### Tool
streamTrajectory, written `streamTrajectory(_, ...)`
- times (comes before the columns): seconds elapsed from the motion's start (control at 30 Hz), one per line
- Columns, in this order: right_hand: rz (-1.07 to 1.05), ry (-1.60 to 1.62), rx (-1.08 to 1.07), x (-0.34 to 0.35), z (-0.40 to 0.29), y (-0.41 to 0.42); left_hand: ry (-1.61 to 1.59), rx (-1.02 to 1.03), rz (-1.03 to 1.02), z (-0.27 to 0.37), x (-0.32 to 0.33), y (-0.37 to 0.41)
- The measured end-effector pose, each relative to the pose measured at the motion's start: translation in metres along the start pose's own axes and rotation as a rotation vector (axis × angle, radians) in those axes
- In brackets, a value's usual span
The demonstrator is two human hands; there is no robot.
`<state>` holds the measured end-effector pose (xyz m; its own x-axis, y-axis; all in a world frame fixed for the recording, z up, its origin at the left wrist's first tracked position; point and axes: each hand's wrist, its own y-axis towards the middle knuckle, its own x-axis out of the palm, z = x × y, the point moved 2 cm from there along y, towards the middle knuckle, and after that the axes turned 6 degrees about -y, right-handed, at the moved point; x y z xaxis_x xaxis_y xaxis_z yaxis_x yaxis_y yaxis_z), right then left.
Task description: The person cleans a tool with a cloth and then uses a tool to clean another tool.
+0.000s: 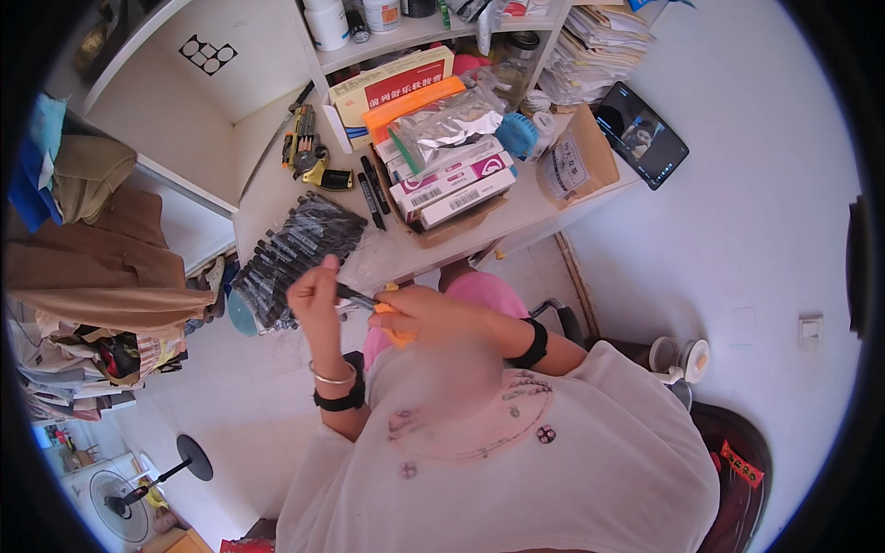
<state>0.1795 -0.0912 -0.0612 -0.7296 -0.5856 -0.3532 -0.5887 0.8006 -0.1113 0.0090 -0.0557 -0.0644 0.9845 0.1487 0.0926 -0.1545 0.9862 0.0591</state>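
Note:
Between my hands, above my lap, is a black marker pen (356, 295). My left hand (317, 294) pinches its far end with closed fingers. An orange cloth (395, 330) is bunched in my right hand (415, 312), pressed around the pen's other end. Just beyond my left hand, a clear plastic bag of black marker pens (297, 249) lies across the desk's near left corner. Two loose black marker pens (371, 193) lie side by side between that bag and a carton of medicine boxes.
The white desk (442, 252) bears the carton with medicine boxes (460, 193), a yellow toy gun (325, 173), a paper bag (581, 162) and a tablet (643, 135) at the right. Shelves with bottles (328, 24) rise behind. Folded clothes (104, 256) are stacked at the left.

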Motion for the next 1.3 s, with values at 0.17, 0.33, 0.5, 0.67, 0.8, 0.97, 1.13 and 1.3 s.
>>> streamTrajectory(0.17,-0.051,0.065,0.011,0.001,-0.003,0.001,-0.060,0.027,0.119,0.004,-0.006,0.002)
streamTrajectory(0.33,-0.058,0.277,0.102,0.002,0.001,0.003,-0.046,0.012,-0.158,0.002,0.006,-0.005)
streamTrajectory(0.5,-0.050,0.468,0.175,-0.008,-0.008,0.000,-0.158,-0.095,-0.290,0.010,0.038,-0.022)
streamTrajectory(0.67,0.084,0.299,-0.022,0.000,0.004,0.004,-0.153,-0.019,-0.311,-0.001,0.037,-0.022)
streamTrajectory(0.8,0.009,0.079,-0.001,0.002,0.008,0.003,-0.392,-0.027,-0.115,-0.006,0.026,-0.014)
streamTrajectory(0.97,0.169,0.184,0.041,-0.006,0.012,0.003,-0.622,-0.092,-0.075,-0.004,0.012,-0.008)
streamTrajectory(1.13,0.629,0.271,-0.194,-0.016,0.002,0.009,-0.101,-0.281,-0.426,-0.010,0.033,-0.028)
streamTrajectory(1.3,0.626,0.275,-0.316,-0.021,-0.002,0.004,-0.193,-0.253,-0.567,0.001,0.041,-0.030)
